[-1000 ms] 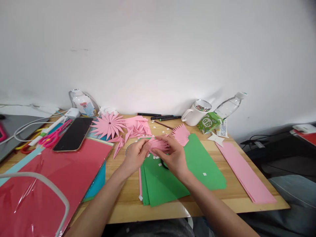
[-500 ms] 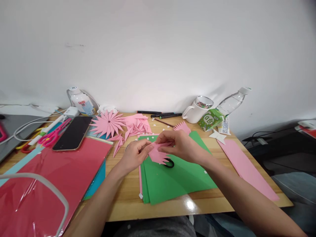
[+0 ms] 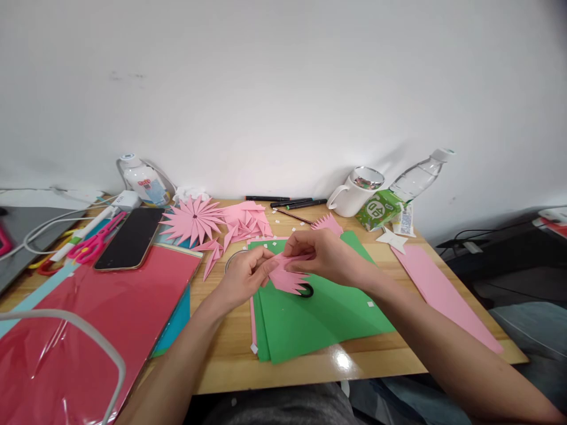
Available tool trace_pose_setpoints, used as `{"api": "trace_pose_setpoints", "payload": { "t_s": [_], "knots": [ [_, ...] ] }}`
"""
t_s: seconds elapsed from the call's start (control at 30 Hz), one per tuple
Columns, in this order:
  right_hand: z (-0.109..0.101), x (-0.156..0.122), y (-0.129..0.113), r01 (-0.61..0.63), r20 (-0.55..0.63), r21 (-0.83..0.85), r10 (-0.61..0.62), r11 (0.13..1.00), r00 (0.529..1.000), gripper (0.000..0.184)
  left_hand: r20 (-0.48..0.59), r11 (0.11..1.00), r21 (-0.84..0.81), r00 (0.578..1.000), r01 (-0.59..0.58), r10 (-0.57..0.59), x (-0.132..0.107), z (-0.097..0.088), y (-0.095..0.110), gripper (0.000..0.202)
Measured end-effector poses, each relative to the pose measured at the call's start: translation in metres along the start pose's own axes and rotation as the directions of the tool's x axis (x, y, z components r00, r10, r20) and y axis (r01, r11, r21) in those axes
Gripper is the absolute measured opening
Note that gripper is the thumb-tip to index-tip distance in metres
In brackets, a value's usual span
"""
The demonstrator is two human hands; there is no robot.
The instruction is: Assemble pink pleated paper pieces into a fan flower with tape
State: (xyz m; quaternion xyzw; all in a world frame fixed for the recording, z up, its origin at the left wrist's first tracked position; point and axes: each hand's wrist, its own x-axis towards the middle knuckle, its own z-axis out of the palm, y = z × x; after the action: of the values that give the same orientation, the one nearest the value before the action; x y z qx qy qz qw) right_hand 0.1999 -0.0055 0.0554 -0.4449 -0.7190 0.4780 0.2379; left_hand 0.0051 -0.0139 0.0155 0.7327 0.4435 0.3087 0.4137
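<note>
My left hand (image 3: 243,276) and my right hand (image 3: 319,255) meet over a stack of green paper sheets (image 3: 319,313). Both pinch the same pink paper piece with cut spikes (image 3: 287,276), the left on its left edge, the right on its top. A black ring (image 3: 305,290) lies on the green paper just under the piece. A finished pink paper flower (image 3: 194,219) and loose pink folded petals (image 3: 245,225) lie further back on the wooden table (image 3: 221,366).
Red sheets in plastic (image 3: 88,319), a phone (image 3: 130,237) and pink scissors (image 3: 95,243) lie left. A white mug (image 3: 354,192), green carton (image 3: 377,210), water bottle (image 3: 419,176) and pens (image 3: 292,204) stand at the back. Pink strips (image 3: 438,295) lie right.
My right hand has lifted and swung over the top of the spiky pink piece. The piece now hangs down between both hands.
</note>
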Motion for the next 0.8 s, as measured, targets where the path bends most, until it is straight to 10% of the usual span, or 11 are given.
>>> {"api": "trace_pose_setpoints", "payload": {
  "t_s": [0.8],
  "knots": [
    [0.008, -0.009, -0.016, 0.095, -0.079, -0.424, -0.142, 0.9, 0.987, 0.019, 0.058, 0.999, -0.039, 0.998, -0.03, 0.032, -0.002, 0.003, -0.006, 0.033]
  ]
}}
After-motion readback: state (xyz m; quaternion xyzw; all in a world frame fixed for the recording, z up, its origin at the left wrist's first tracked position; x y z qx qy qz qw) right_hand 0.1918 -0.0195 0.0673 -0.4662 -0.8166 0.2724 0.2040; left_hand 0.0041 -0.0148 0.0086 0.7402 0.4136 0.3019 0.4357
